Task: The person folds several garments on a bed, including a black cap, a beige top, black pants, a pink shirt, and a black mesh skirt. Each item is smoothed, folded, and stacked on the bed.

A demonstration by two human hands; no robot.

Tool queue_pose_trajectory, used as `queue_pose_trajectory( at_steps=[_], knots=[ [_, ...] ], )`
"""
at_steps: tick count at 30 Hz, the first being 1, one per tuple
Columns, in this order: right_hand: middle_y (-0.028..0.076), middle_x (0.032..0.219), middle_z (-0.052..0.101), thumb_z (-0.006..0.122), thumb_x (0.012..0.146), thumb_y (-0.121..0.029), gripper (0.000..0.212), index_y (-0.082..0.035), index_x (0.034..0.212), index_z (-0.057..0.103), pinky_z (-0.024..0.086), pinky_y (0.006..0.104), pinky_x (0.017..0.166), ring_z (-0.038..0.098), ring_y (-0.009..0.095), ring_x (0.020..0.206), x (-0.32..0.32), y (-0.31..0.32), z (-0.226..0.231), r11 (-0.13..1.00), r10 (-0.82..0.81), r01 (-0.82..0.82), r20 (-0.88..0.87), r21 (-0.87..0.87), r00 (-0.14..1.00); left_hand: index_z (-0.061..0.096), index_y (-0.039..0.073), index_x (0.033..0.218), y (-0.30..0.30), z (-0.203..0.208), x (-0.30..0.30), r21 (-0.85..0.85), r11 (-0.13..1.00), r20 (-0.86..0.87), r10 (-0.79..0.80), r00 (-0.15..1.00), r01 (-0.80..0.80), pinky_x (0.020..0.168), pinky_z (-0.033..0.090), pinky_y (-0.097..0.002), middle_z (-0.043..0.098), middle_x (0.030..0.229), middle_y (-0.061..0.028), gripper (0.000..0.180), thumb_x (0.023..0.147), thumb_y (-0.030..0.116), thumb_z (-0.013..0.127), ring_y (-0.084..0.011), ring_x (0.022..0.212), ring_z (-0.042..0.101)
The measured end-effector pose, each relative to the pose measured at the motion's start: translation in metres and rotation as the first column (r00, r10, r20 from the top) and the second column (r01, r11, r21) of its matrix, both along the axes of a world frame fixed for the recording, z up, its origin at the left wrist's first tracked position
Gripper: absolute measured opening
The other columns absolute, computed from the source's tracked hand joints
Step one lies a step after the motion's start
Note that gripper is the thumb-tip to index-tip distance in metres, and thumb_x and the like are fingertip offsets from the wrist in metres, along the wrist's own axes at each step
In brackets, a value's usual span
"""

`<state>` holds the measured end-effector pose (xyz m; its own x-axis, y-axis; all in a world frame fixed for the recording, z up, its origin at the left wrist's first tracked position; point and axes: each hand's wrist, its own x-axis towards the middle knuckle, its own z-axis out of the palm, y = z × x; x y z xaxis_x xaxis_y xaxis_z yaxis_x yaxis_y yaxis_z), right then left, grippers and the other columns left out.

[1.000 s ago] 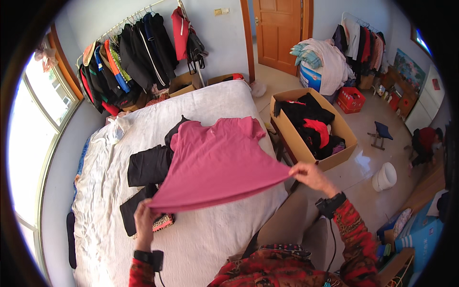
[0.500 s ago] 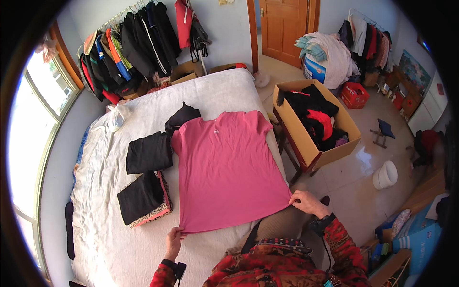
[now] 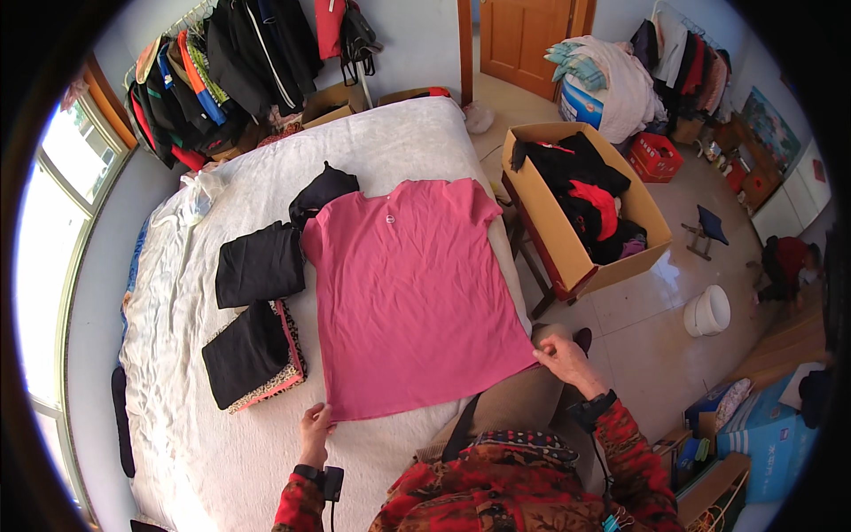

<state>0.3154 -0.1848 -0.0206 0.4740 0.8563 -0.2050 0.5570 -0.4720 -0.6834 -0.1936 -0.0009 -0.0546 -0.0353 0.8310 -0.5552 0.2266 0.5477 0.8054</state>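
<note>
A pink short-sleeved T-shirt [image 3: 412,301] lies spread flat on the bed, its neck at the far end and its hem towards me. My left hand [image 3: 316,433] is closed at the hem's near left corner, the fingertips on the cloth. At the right corner of the hem, my right hand [image 3: 567,362] has its fingers curled in a pinch against the edge. Left of the shirt sit a folded black garment [image 3: 260,264] and a stack of folded clothes [image 3: 248,355], black on top with leopard print and pink below. A black bra [image 3: 324,191] touches the left sleeve.
A white cover spreads over the bed [image 3: 177,355]. Right of it stands an open cardboard box [image 3: 625,268] of dark and red clothes. Beyond are a white bucket [image 3: 706,310], a small stool [image 3: 706,232] and a red crate [image 3: 654,158]. A person [image 3: 784,266] in red and black is at the far right.
The view has tilted slightly, so the whole scene sits higher and further left. Both hands stay at the hem's corners, and the shirt still lies flat.
</note>
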Motion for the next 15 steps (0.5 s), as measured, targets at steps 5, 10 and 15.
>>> queue_pose_trajectory(
  at_steps=[5,10,15],
  knots=[
    [0.013,0.081,0.062,0.069,0.083,-0.045,0.042,-0.003,0.085,0.062,0.05,0.0412,0.066,0.063,0.032,0.073,-0.008,0.006,-0.006,0.999,0.007,-0.002,0.134,-0.035,0.991,0.056,0.0,0.117,0.004,0.002,0.027,0.523,0.819,-0.443,0.027,0.896,0.234,0.079,0.049,-0.0347,0.062,0.097,-0.0103,0.036,0.086,0.013,0.068,-0.022,0.089,0.06],
    [0.016,0.085,0.063,0.07,0.08,-0.045,0.043,-0.003,0.082,0.061,0.051,0.0453,0.069,0.063,0.036,0.077,-0.02,0.02,-0.009,0.993,0.058,-0.021,0.331,-0.114,0.942,0.061,0.0,0.107,0.039,0.018,0.114,0.67,0.655,-0.371,-0.112,0.922,0.349,0.084,0.048,-0.035,0.063,0.097,-0.0121,0.022,0.086,0.006,0.064,-0.025,0.093,0.061],
    [0.01,0.085,0.061,0.074,0.076,-0.024,0.023,-0.007,0.084,0.06,0.051,0.0408,0.07,0.063,0.032,0.081,-0.021,0.019,-0.011,1.0,0.004,-0.003,0.135,-0.008,0.991,0.065,0.003,0.099,0.093,0.021,0.286,0.668,0.539,-0.328,-0.407,0.853,0.514,0.074,0.051,-0.0323,0.065,0.09,-0.0111,0.014,0.086,0.008,0.064,-0.0233,0.084,0.064]
  ],
)
